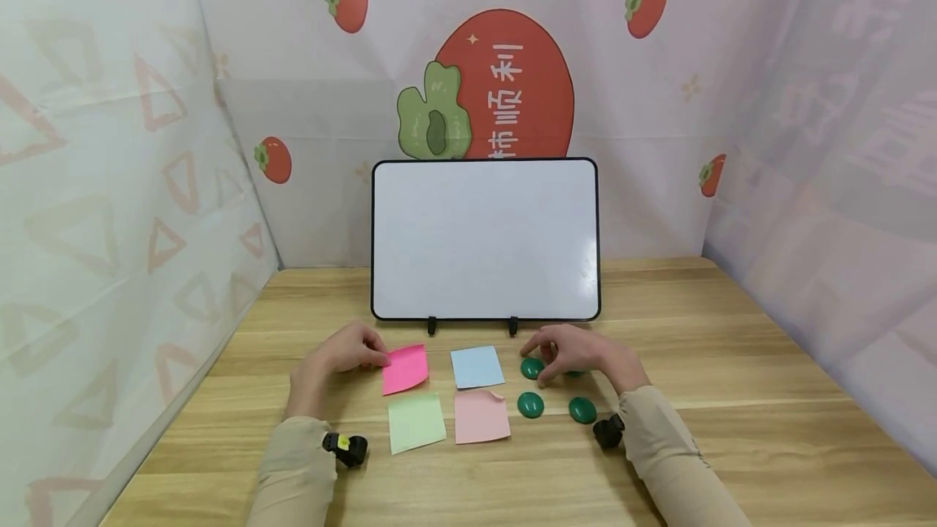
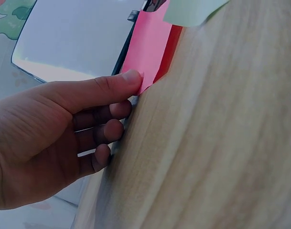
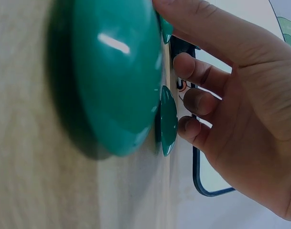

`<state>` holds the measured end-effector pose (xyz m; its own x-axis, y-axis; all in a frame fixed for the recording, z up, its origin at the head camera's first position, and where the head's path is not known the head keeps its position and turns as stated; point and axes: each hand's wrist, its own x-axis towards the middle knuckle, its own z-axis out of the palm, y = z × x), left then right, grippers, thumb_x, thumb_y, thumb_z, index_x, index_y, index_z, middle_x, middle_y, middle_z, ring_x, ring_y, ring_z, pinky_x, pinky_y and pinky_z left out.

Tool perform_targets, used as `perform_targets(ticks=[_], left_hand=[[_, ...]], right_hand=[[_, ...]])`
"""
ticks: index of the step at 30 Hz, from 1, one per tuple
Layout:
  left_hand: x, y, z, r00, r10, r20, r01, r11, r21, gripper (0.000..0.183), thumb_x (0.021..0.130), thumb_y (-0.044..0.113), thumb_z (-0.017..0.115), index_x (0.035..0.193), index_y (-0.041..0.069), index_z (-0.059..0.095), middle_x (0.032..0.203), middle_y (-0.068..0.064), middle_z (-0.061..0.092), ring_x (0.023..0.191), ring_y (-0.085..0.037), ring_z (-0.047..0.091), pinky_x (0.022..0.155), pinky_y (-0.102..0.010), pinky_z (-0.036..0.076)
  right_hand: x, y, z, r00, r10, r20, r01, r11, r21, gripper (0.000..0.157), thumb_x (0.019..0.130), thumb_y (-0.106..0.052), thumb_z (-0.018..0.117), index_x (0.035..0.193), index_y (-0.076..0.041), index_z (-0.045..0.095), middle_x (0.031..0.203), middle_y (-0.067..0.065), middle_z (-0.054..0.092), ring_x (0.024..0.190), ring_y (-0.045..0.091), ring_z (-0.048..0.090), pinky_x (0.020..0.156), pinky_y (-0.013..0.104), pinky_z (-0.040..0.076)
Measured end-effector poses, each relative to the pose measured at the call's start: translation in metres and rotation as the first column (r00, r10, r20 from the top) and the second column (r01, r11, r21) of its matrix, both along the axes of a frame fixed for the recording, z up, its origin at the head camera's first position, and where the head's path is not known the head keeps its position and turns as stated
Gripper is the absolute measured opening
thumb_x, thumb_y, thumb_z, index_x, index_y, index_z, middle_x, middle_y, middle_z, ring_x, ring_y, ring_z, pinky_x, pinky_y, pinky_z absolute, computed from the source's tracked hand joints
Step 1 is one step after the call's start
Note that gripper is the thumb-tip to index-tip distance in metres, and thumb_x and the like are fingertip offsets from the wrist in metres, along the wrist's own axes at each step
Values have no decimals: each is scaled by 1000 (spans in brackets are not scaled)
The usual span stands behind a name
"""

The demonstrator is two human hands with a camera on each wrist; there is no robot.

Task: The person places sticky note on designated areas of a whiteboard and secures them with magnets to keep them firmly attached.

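Observation:
A bright pink sticky note (image 1: 407, 369) lies at the left of the notes with its near corner lifted. My left hand (image 1: 356, 348) pinches its left edge, thumb on top in the left wrist view. Over the far left of several round green magnets, my right hand (image 1: 574, 348) is lowered. Thumb and index finger stand on either side of that magnet (image 1: 532, 368). Another magnet (image 1: 576, 373) is partly hidden under the hand, while nearer ones (image 1: 530, 404) lie uncovered. In the right wrist view a magnet (image 3: 119, 76) looms close and the other fingers are loosely bent.
A blank whiteboard (image 1: 485, 238) with a black frame stands on small black feet behind the notes. Blue (image 1: 477, 368), green (image 1: 416, 423) and pale pink (image 1: 481, 417) sticky notes lie on the wooden table (image 1: 454, 494). Printed cloth hangs at the back and sides.

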<state>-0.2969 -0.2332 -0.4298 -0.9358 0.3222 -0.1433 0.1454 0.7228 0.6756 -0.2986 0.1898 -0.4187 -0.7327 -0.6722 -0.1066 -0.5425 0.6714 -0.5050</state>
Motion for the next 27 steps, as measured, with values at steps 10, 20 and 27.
perform_targets(ticks=[10,20,27], left_hand=[[0,-2,1,1000,10,-2,-10,1000,11,9,86,15,76,85,6,75,69,2,62,63,-11,50,59,-26,43],[0,-3,3,999,45,2,-45,999,11,12,86,20,76,87,8,76,68,0,62,62,-11,52,57,-25,42],[-1,-2,5,997,71,12,-71,997,30,12,87,20,75,89,8,76,68,-1,62,63,-12,52,57,-25,42]], right_hand=[[-3,0,-1,1000,6,-4,-6,1000,-3,40,81,-25,82,119,-18,72,90,-1,60,76,10,48,68,24,42],[-4,-2,-1,1000,-1,17,2,1000,-18,32,84,-22,80,114,-16,75,77,-6,60,65,7,49,58,21,40],[-1,-2,-1,1000,7,15,-7,1000,-27,31,85,-18,77,116,-14,74,73,-6,57,61,4,47,56,20,39]])
